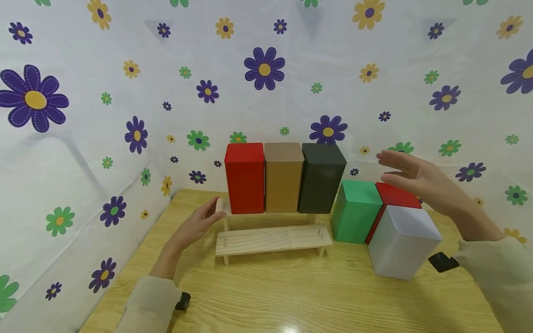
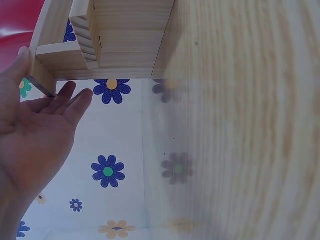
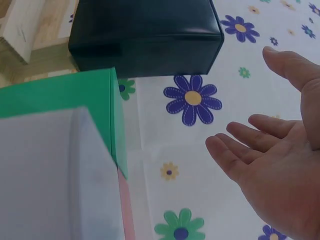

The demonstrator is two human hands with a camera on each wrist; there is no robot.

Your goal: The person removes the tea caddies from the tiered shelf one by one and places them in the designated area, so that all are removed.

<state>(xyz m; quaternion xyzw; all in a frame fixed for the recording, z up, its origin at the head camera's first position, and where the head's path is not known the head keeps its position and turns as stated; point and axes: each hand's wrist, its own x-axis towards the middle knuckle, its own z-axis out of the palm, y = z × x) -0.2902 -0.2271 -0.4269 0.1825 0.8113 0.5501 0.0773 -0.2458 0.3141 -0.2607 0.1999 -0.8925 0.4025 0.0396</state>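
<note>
My left hand (image 1: 197, 225) holds the left end of the upper tier of a two-step wooden rack (image 1: 275, 239). In the left wrist view the thumb and fingers lie on two sides of that end board (image 2: 42, 77). Three boxes stand in a row on the upper tier: a red box (image 1: 245, 180), a tan box (image 1: 283, 182) and a black box (image 1: 320, 180). My right hand (image 1: 420, 180) is raised over the boxes at the right, fingers apart from the thumb and holding nothing. In the right wrist view the black box (image 3: 147, 37) is apart from the fingers.
Right of the rack, a green box (image 1: 356, 212), a second red box (image 1: 397, 195) and a white box (image 1: 404, 245) stand close together on the wooden table (image 1: 266, 296). A flower-patterned sheet (image 1: 291, 101) hangs behind and at the left.
</note>
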